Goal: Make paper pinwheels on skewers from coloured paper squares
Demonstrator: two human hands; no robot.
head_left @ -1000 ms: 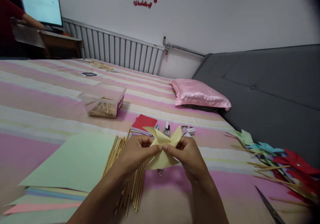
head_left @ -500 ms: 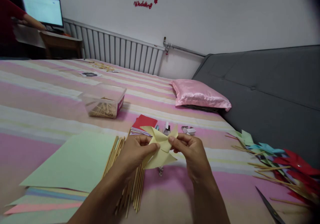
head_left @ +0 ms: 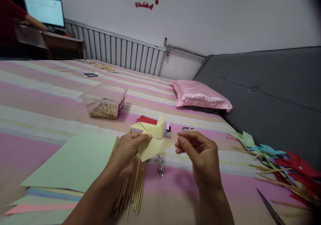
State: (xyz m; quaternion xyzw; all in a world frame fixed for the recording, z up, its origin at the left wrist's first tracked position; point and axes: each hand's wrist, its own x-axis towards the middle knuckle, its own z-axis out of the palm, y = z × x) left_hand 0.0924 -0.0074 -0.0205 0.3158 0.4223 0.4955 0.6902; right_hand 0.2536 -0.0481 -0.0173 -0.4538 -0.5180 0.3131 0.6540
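My left hand (head_left: 127, 149) pinches a yellow paper pinwheel (head_left: 152, 138) by its left side, holding it above the striped bed cover (head_left: 50, 98). My right hand (head_left: 200, 153) hovers just right of the paper, apart from it, with the fingers curled and the fingertips drawn together; whether they hold anything is too small to make out. A bundle of wooden sticks (head_left: 134, 185) lies under my left wrist. Small metal pins (head_left: 159, 164) lie on the cover below the pinwheel.
Coloured paper sheets (head_left: 72, 161) lie at the left. A clear box of sticks (head_left: 104, 101), red paper (head_left: 146, 120) and a small bottle (head_left: 167, 130) lie beyond. Finished pinwheels (head_left: 276, 158) and scissors (head_left: 271, 210) are at the right. A pink pillow (head_left: 200, 96) and a person at a monitor (head_left: 43, 9) are farther off.
My right hand has let go of the yellow pinwheel and drawn away to the right. The left hand has lifted and turned the paper slightly leftward, uncovering the pins.
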